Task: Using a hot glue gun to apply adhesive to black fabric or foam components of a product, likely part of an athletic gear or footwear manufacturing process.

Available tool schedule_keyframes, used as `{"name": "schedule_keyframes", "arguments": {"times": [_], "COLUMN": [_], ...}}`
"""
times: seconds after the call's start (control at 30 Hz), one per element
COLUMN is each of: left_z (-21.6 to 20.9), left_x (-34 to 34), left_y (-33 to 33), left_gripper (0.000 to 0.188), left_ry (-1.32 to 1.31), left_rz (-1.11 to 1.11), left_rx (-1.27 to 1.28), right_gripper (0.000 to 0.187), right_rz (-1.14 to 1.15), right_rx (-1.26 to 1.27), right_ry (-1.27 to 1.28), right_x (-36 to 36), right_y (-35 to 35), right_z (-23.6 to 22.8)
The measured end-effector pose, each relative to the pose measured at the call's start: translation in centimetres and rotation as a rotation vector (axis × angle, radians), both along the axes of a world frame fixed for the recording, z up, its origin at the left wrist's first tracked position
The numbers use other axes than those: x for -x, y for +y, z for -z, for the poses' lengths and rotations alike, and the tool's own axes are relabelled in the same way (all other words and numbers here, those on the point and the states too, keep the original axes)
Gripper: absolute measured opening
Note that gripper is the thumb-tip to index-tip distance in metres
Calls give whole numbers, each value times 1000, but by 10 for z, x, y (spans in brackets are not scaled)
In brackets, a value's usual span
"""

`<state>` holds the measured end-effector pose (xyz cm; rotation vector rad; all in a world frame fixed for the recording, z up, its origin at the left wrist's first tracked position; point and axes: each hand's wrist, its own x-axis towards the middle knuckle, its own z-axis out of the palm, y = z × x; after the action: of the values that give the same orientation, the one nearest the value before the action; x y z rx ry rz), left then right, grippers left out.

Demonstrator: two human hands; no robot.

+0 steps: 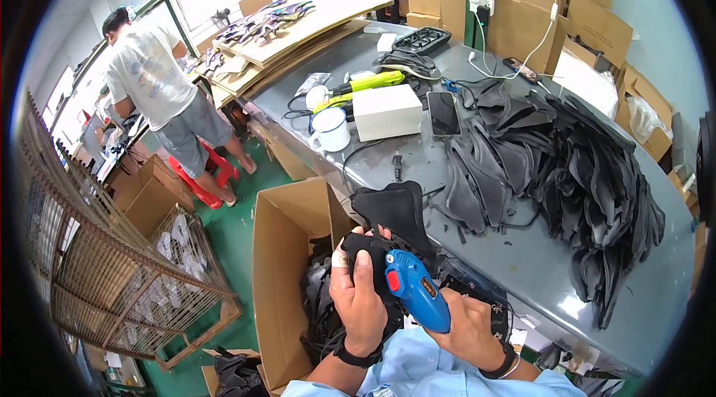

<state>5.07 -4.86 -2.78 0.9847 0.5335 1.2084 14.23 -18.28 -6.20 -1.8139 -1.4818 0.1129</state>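
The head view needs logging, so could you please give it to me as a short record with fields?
Left hand: holds a small black piece
Right hand: grips a blue handheld tool with a red button
Tool's working tip: hidden
Table: grey
On table, right: heap of dark pieces
On table, farther left: white box, blue-rimmed mug
Near left forearm: open cardboard box, dark pieces inside
Background, left: co-worker, standing

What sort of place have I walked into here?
Probably a small factory workshop: a heap of dark shaped pieces lies on the grey table, similar ones fill an open cardboard box, and the right hand grips a blue power tool.
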Motion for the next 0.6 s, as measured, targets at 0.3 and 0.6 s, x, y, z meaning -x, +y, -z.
{"name": "schedule_keyframes", "arguments": {"times": [0.3,0.6], "left_z": [8,-19], "left_x": [18,22], "left_y": [7,11], "left_gripper": [28,29], "left_ry": [283,539], "left_rz": [126,351], "left_rx": [-275,-447], "right_gripper": [56,61], "right_rz": [-15,101], "right_rx": [-64,-49], "right_ry": [-5,348], "right_x": [2,-31], "right_y": [0,23], "right_z": [-11,-61]}}
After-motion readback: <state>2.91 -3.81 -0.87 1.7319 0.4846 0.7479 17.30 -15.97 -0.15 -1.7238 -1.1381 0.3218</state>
